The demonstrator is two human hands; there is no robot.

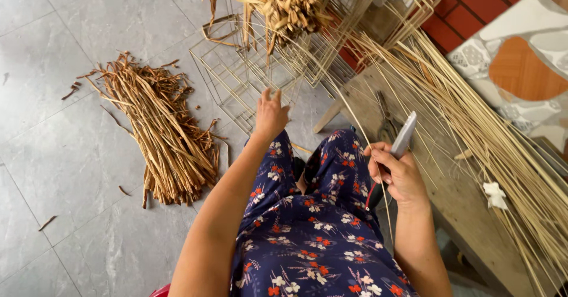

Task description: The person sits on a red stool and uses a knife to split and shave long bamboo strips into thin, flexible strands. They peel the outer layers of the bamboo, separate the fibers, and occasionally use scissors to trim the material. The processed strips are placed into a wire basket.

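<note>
The grey tiled floor [89, 232] carries most of the material. A loose heap of brown dried fibre strips [160, 131] lies on it to my left, well apart from both hands. Ahead of my knees stand several pale square wire basket frames [248, 78], stacked and leaning on one another, with a bunch of tan dried fibre [290, 4] resting on top.

To my right, a rough wooden table [467, 214] holds a long sheaf of thin pale yellow reed stalks [491, 137] running along its length and past its near edge. A pair of dark scissors [387, 122] lies near its far corner; a small white scrap [494, 195] sits near the right edge.

My left hand [270, 115] is spread open, fingers wide, reaching to the nearest frame; I cannot tell whether it touches the wire. My right hand [395, 176] is closed around a grey flat-bladed knife [404, 134], blade pointing up, with a single thin pale stalk [370, 155] passing just beside the fingers.

Judgement: the blade should stay angled away from my lap, the stalk kept taut, and the frame steadied at a corner before any strand is worked in.
</note>
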